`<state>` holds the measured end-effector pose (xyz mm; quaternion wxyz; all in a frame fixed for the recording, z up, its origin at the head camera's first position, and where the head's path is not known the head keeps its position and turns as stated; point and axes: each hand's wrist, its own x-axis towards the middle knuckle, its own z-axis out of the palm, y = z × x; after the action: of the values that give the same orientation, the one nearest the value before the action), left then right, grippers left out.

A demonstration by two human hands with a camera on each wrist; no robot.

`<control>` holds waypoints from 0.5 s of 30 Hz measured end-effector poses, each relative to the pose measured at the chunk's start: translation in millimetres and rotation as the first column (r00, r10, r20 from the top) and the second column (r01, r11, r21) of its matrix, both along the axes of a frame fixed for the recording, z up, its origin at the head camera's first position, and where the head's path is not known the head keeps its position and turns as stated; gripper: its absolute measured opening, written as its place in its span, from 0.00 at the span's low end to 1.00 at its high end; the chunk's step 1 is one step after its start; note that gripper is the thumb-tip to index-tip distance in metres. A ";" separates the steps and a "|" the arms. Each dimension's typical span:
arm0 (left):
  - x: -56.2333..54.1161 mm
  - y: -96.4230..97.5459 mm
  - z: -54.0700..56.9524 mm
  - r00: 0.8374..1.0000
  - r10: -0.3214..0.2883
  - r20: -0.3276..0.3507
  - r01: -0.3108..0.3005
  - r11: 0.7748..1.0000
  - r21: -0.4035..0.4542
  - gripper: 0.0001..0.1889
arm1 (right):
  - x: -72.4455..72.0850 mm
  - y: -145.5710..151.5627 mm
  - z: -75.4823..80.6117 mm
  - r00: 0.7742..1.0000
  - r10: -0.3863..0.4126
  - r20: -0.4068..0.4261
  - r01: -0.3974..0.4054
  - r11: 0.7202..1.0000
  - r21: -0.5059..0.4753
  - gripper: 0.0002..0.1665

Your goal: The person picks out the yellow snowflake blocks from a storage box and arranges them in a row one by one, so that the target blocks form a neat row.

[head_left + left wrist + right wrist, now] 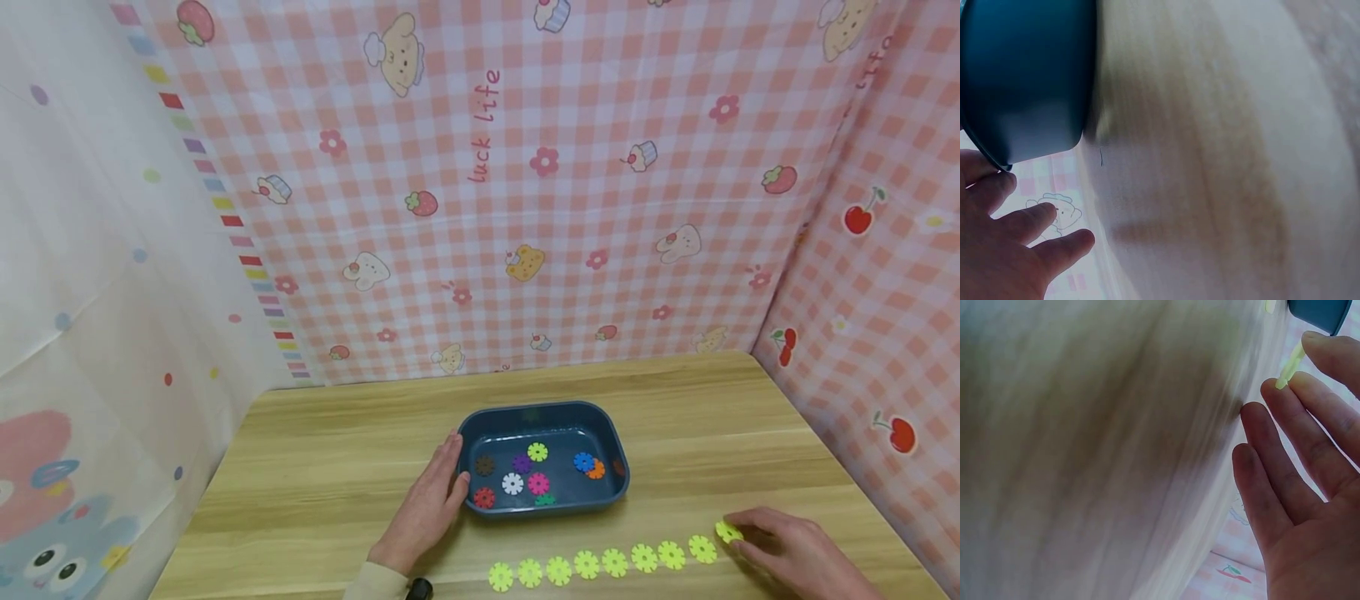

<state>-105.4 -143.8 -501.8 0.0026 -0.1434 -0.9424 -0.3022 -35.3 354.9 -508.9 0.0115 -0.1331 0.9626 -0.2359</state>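
My right hand point(806, 550) pinches a yellow-green notched plastic disc point(727, 532) between thumb and fingertips, at the right end of a row of several matching discs point(615, 562) on the table. In the right wrist view the pinched disc point(1291, 365) shows edge-on, and the other fingers point(1260, 481) extend loosely. My left hand point(423, 504) rests against the left side of a dark blue tray point(543, 508), thumb at its rim. In the left wrist view the fingers point(1063, 250) are spread and relaxed beside the tray's rim.
Inside the tray lie several loose discs, among them a white one point(512, 483), a pink one point(538, 483), a red one point(484, 498) and a blue one point(583, 462) overlapping an orange one point(596, 469). Patterned cloth point(480, 233) hangs behind and beside the wooden table point(315, 492).
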 end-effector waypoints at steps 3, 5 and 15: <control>0.2 0.2 -0.2 1.000 -0.002 0.000 0.002 1.000 0.001 0.32 | 0.4 -0.3 0.6 0.999 -0.016 0.028 0.016 1.000 0.012 0.15; 0.5 0.1 -0.2 1.000 -0.002 -0.003 0.002 1.000 0.001 0.32 | 0.9 -0.6 0.6 0.999 -0.019 0.036 0.019 1.000 0.012 0.15; 0.8 -0.3 0.4 1.000 -0.005 -0.011 0.005 1.000 0.006 0.32 | 1.8 2.1 -1.7 0.997 0.007 0.073 -0.008 1.000 0.015 0.17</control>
<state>-104.6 -144.1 -501.3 0.0075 -0.1475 -0.9411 -0.3042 -33.5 357.0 -510.6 0.0486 -0.1280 0.9628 -0.2331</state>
